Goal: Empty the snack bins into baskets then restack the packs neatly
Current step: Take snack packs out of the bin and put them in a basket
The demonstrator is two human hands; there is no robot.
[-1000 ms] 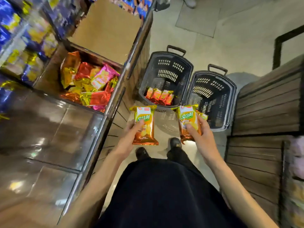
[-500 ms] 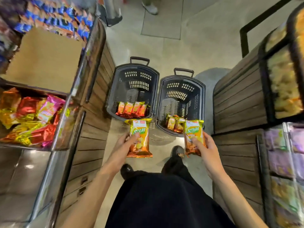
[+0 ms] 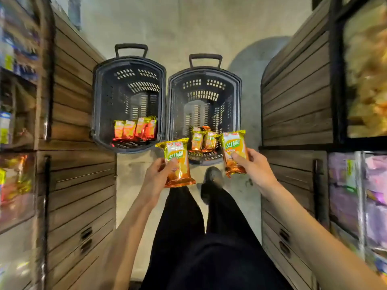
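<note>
aisle floor (image 3: 188, 28) free — wooden cabinets (image 3: 79, 122) both sides | baskets (image 3: 109, 101) open-topped

light: dim, warm | glare: foil packs (image 3: 178, 164) | blur: side shelves (image 3: 364, 80) | shadow: rounded, on floor (image 3: 249, 63) | edges: fisheye-bent

We stood on a pale concrete floor (image 3: 188, 28) between a left wooden cabinet (image 3: 79, 126) and a right wooden cabinet (image 3: 293, 101) (both dark, slatted).

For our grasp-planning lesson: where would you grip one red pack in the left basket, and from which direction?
I would pinch its top seam, reaching straight down through the open top. The red packs stand side by side at the near end of the left basket, top edges uppermost, and the basket's deep walls likely block any sideways approach.
</note>
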